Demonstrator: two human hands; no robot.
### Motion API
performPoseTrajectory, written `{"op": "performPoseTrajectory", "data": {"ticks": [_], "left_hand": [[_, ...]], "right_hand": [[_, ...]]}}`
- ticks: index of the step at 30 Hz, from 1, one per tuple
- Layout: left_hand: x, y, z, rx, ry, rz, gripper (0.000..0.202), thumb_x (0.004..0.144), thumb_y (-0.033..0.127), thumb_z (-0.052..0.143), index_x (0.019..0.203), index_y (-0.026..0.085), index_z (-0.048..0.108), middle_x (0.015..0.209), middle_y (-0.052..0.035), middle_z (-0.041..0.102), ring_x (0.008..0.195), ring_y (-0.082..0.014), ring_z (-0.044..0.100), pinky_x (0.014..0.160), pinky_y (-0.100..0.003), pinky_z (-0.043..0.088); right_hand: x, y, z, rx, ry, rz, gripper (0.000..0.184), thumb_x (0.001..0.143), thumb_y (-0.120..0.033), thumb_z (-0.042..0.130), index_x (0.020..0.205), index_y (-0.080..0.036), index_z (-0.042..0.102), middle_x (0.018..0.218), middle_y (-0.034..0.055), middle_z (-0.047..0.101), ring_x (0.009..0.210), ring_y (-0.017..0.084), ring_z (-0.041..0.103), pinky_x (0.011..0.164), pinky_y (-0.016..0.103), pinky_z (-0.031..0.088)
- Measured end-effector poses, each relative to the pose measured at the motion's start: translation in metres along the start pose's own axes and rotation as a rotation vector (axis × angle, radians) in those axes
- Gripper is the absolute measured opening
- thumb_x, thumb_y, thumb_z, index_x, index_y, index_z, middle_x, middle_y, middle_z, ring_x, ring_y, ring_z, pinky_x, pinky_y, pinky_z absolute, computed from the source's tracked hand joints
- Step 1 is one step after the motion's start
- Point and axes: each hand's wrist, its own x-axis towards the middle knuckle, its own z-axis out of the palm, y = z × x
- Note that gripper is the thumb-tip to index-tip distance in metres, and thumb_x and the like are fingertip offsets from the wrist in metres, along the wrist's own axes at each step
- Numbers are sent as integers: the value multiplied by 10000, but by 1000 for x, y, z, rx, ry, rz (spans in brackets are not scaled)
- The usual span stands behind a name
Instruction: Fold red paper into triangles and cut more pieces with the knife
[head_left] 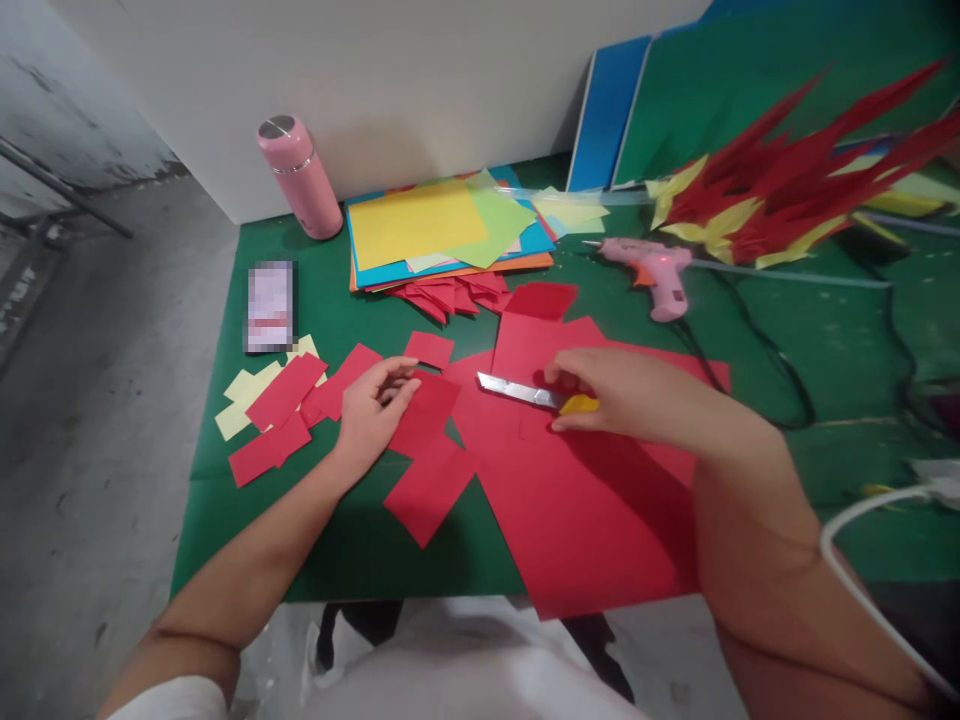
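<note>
In my right hand [592,395] is a utility knife [525,390] with a yellow handle and its blade out, pointing left. The knife is above a large red paper sheet [600,530], whose near edge reaches past the table's front. My left hand [375,405] has its fingers curled, thumb and index finger close together at the upper left corner of a red paper piece [427,412]. Just below it lies another red piece [431,490]. More cut red rectangles [285,390] and pale yellow pieces [251,395] are scattered to the left.
A pink bottle [304,180] stands behind a blurred-out flat object [270,305] on the green table [360,545]. Coloured sheets [420,225] are stacked at the back, folded red pieces [450,297] before them. At right are a pink glue gun [656,270] with its cord and a red-yellow paper flame [787,175].
</note>
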Motion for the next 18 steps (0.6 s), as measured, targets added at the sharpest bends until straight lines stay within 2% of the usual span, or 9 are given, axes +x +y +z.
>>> {"op": "performPoseTrajectory", "data": {"ticks": [4,6,9,12,18], "left_hand": [[2,-3,-1,128,-33,108,115,898,263,601,925,215,702,943,-44,727,891,-169,690,807,-313,567],[2,-3,-2,202,-60,164,128,901,243,592,950,220,708,994,-54,727,950,-189,685,855,-344,561],[2,-5,-3,266,-99,199,183,883,228,616,1049,220,693,1074,-74,715,1004,-211,678,884,-375,560],[1,-7,-4,342,-151,225,258,870,238,643,1126,211,657,1131,-89,695,1067,-228,660,934,-410,545],[0,-3,-5,458,-212,224,403,799,228,734,1171,192,583,1170,-98,659,1155,-247,613,1007,-432,507]], "right_hand": [[-1,3,5,19,-40,-14,219,671,-240,782,823,-258,625,776,8,693,648,196,608,516,294,374],[0,-2,4,-7,-52,-18,176,694,-194,739,818,-257,632,791,6,697,663,195,612,536,295,386],[1,-10,-1,-42,-38,-46,159,725,-211,718,859,-252,643,855,17,705,728,210,625,599,309,422],[1,-19,-6,-75,-20,-137,135,789,-256,674,923,-242,672,907,47,700,802,233,633,668,328,447],[2,-28,-10,-198,-69,-260,258,902,-254,545,1080,-214,729,982,101,686,875,254,629,731,349,459]]}}
